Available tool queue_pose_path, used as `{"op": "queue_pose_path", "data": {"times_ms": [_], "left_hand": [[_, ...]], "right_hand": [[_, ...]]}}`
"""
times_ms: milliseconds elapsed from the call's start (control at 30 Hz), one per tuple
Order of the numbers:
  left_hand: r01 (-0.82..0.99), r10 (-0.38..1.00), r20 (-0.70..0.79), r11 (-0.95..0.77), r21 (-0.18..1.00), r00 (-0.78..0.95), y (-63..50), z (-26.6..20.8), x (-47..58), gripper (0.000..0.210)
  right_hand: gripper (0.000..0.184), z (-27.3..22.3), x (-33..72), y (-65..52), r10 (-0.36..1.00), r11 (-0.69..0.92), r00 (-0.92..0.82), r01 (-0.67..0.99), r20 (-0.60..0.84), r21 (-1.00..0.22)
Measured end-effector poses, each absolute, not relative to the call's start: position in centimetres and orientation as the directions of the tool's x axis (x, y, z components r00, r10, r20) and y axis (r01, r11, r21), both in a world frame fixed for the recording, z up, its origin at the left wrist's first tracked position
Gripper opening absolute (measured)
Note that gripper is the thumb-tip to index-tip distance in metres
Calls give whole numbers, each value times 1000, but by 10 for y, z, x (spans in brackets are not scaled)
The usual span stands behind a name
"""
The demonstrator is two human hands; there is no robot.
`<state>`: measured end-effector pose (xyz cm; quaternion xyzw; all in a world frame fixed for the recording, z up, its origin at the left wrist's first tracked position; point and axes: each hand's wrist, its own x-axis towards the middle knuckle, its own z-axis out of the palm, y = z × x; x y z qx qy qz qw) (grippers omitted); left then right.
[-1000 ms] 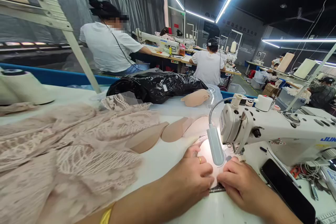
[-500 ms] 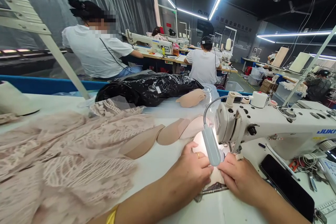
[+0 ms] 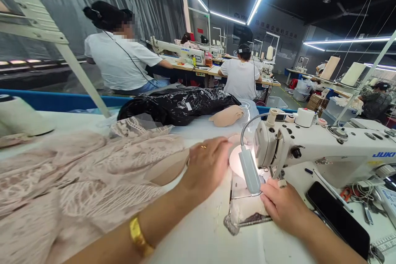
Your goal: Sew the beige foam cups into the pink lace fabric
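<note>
My left hand (image 3: 207, 165) is over a row of beige bra cups, its fingers stretched out to the right. It hides most of the cups beneath it; one beige cup (image 3: 170, 168) shows to its left. My right hand (image 3: 284, 204) rests by the needle area of the white sewing machine (image 3: 312, 144), fingers pressed together. Whatever its fingertips hold is hidden behind the grey lamp head (image 3: 250, 171). A brightly lit pale cup (image 3: 235, 160) lies under the lamp, between my hands. The metal needle plate (image 3: 243, 206) shows below it.
Beige lace fabric (image 3: 93, 181) spreads across the left of the table. Behind it lie a black plastic bag (image 3: 179, 105) and another beige cup (image 3: 227, 116). A phone (image 3: 338, 218) and small tools (image 3: 366, 212) are at right. Two people in white shirts sit ahead.
My left hand has left the lit cup by the needle and moved left and away from me, over the row of cups. The needle plate is now uncovered. My right hand has barely moved.
</note>
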<state>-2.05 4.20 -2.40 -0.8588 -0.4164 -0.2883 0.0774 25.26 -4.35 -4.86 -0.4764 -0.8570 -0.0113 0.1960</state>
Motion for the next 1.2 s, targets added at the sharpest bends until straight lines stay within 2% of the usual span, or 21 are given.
{"op": "queue_pose_path", "data": {"times_ms": [100,267,333,400,467,533,633,800,1000,1200], "left_hand": [[808,721,511,-584,82,469,49,-16,-36,39],[660,637,305,-750,38,707,38,-22,-30,34],[615,613,248,-785,80,750,29,-24,-23,25],[570,600,225,-800,189,768,20,-22,-17,18],[492,567,244,-815,307,787,11,-17,-12,16],[404,511,301,-844,353,805,3,-11,-8,19],[340,458,352,-873,348,816,-8,-10,-2,24],[353,486,385,-860,367,785,-16,-19,4,17],[305,430,426,-893,331,796,-14,-6,11,22],[320,440,446,-891,321,779,-9,-3,11,25]], "right_hand": [[17,-47,252,-44,822,540,-474,825,317,-167],[15,-42,250,-45,831,531,-454,820,321,-215],[16,-40,249,-45,828,538,-455,809,327,-236],[16,-38,248,-45,819,552,-462,797,340,-245],[17,-37,247,-45,812,560,-465,790,353,-248],[18,-37,247,-44,810,561,-462,789,360,-249],[18,-36,247,-44,810,559,-462,795,361,-237],[19,-33,247,-44,803,567,-477,796,358,-212],[21,-31,247,-46,815,554,-466,801,345,-226],[20,-34,249,-46,815,554,-468,802,341,-224]]}}
